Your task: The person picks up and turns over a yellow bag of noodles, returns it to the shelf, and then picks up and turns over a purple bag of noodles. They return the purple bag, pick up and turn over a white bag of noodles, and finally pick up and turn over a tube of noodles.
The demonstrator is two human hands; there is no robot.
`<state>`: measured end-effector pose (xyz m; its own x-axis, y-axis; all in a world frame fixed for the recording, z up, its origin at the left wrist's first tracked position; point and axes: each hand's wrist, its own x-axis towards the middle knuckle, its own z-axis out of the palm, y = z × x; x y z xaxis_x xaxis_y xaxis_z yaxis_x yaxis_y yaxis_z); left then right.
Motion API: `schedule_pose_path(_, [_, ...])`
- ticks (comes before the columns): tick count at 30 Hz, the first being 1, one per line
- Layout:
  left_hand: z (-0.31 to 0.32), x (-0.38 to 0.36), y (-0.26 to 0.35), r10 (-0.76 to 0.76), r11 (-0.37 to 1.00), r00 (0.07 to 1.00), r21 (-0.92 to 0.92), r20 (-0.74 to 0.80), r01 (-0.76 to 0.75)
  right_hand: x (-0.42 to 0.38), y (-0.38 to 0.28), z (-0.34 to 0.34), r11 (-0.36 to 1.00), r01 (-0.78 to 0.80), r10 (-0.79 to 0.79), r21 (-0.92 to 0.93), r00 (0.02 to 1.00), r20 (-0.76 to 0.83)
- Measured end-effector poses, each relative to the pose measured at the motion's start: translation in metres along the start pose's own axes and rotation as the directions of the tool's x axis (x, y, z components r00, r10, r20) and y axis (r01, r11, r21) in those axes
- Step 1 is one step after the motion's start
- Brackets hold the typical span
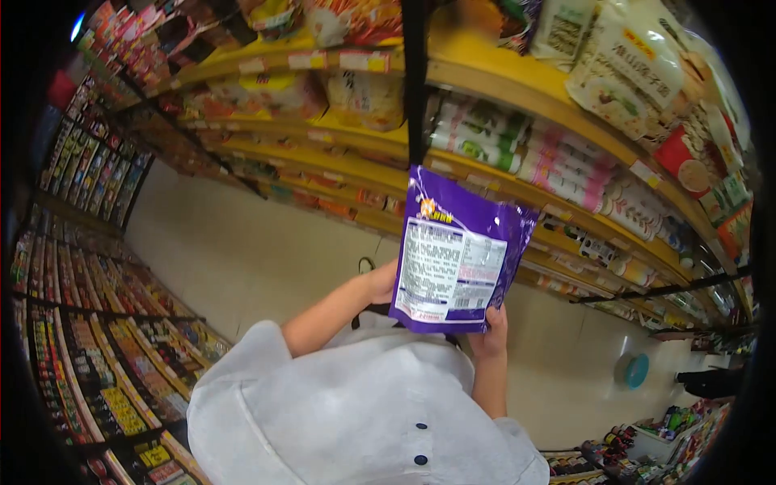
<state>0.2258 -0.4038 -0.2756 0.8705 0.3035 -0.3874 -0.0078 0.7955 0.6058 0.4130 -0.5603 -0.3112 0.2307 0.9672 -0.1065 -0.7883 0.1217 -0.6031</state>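
Observation:
A purple snack bag [461, 250] is held up in front of my chest. Its printed back, with a white text panel and a barcode, faces me. My left hand [385, 283] grips the bag's left edge, and its fingers are hidden behind the packet. At the lower right corner, my right hand [492, 327] is closed on the bag with the thumb at its edge. The top of the bag overlaps the shelf front ahead.
Yellow shelves [501, 73] with packaged noodles [630, 69] and wrapped rolls [477, 133] curve across ahead. Another stocked shelf unit [89, 339] stands at left. A teal round object [636, 371] sits on the pale floor [242, 234] side at right.

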Motion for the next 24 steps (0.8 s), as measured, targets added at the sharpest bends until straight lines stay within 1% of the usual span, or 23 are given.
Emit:
schedule_pose_path(1, [0.001, 0.0, 0.004, 0.058, 0.998, 0.997, 0.024, -0.042, -0.058, 0.0, -0.004, 0.0, 1.0, 0.019, -0.019, 0.012, 1.0, 0.005])
schedule_pose_path(2, [0.003, 0.0, 0.009, 0.057, 0.997, 0.998, 0.048, -0.018, -0.056, 0.0, -0.008, -0.003, 0.999, 0.053, -0.053, 0.012, 0.999, 0.008])
schedule_pose_path(3, [0.007, 0.0, 0.013, 0.198, 0.973, 0.963, 0.153, -0.181, -0.172, -0.001, -0.01, -0.006, 0.995, 0.087, -0.089, -0.046, 0.995, -0.041])
schedule_pose_path(4, [0.01, -0.001, 0.016, 0.347, 0.925, 0.882, 0.27, -0.319, -0.266, 0.0, -0.012, -0.005, 0.988, 0.116, -0.125, -0.101, 0.988, -0.093])
schedule_pose_path(5, [0.017, -0.004, 0.017, 0.343, 0.922, 0.892, 0.285, -0.294, -0.26, 0.001, -0.016, -0.003, 0.981, 0.142, -0.163, -0.134, 0.973, -0.164])
schedule_pose_path(6, [0.026, -0.007, 0.017, 0.637, 0.627, 0.733, 0.713, -0.237, -0.314, 0.002, -0.016, -0.004, 0.976, 0.171, -0.193, -0.132, 0.966, -0.173])
schedule_pose_path(7, [0.031, -0.008, 0.016, 0.839, 0.175, 0.544, 0.956, -0.02, -0.234, 0.003, -0.015, -0.006, 0.932, 0.218, -0.285, -0.288, 0.934, -0.216])
schedule_pose_path(8, [0.032, -0.006, 0.015, 0.798, -0.051, 0.576, 0.972, 0.177, -0.228, 0.005, -0.014, -0.007, 0.865, 0.246, -0.378, -0.438, 0.893, -0.245])
schedule_pose_path(9, [0.041, -0.003, 0.01, 0.728, -0.1, 0.655, 0.976, 0.204, -0.194, 0.007, -0.019, 0.005, 0.824, 0.243, -0.42, -0.513, 0.868, -0.264])
schedule_pose_path(10, [0.052, 0.0, 0.003, 0.65, -0.152, 0.727, 0.975, 0.221, -0.16, 0.01, -0.024, 0.013, 0.776, 0.247, -0.448, -0.58, 0.863, -0.233])
schedule_pose_path(11, [0.051, 0.009, -0.004, 0.536, 0.003, 0.824, 0.975, 0.185, -0.221, 0.012, -0.028, 0.025, 0.709, 0.219, -0.47, -0.671, 0.856, -0.217])
schedule_pose_path(12, [0.046, 0.02, -0.013, 0.499, 0.043, 0.848, 0.972, 0.181, -0.233, 0.013, -0.031, 0.037, 0.633, 0.186, -0.488, -0.751, 0.85, -0.201])
schedule_pose_path(13, [0.026, 0.037, -0.022, 0.487, 0.185, 0.851, 0.93, 0.195, -0.318, 0.015, -0.031, 0.045, 0.405, 0.195, -0.579, -0.893, 0.811, -0.086])
schedule_pose_path(14, [0.012, 0.05, -0.026, 0.474, 0.323, 0.855, 0.862, 0.209, -0.39, 0.015, -0.025, 0.042, 0.159, 0.16, -0.619, -0.974, 0.785, 0.028])
schedule_pose_path(15, [0.018, 0.051, -0.024, 0.367, 0.726, 0.918, 0.572, 0.148, -0.382, 0.015, -0.025, 0.05, 0.011, 0.187, -0.643, -0.982, 0.753, 0.136])
schedule_pose_path(16, [0.041, 0.043, -0.017, 0.242, 0.927, 0.969, 0.282, 0.057, -0.248, 0.015, -0.024, 0.058, -0.139, 0.205, -0.647, -0.969, 0.722, 0.245])
schedule_pose_path(17, [0.041, 0.041, -0.014, 0.194, 0.959, 0.974, 0.186, 0.12, -0.214, 0.013, -0.016, 0.055, -0.217, 0.161, -0.603, -0.963, 0.753, 0.262])
schedule_pose_path(18, [0.041, 0.04, -0.011, 0.156, 0.98, 0.97, 0.092, 0.186, -0.175, 0.009, -0.014, 0.058, -0.219, 0.161, -0.612, -0.962, 0.745, 0.264])
schedule_pose_path(19, [0.037, 0.041, -0.014, 0.152, 0.986, 0.971, 0.031, 0.184, -0.161, 0.007, -0.014, 0.062, -0.325, 0.168, -0.541, -0.931, 0.774, 0.329])
schedule_pose_path(20, [0.033, 0.037, -0.014, 0.154, 0.988, 0.977, 0.006, 0.148, -0.157, 0.005, -0.014, 0.065, -0.425, 0.178, -0.465, -0.887, 0.798, 0.383])
schedule_pose_path(22, [0.02, 0.036, -0.016, 0.123, 0.991, 0.992, -0.055, 0.039, -0.121, -0.001, -0.013, 0.071, -0.424, 0.236, -0.308, -0.874, 0.871, 0.384])
schedule_pose_path(24, [0.008, 0.033, -0.018, 0.094, 0.988, 0.996, -0.126, 0.009, -0.092, -0.008, -0.02, 0.076, -0.401, 0.341, -0.175, -0.851, 0.883, 0.436])
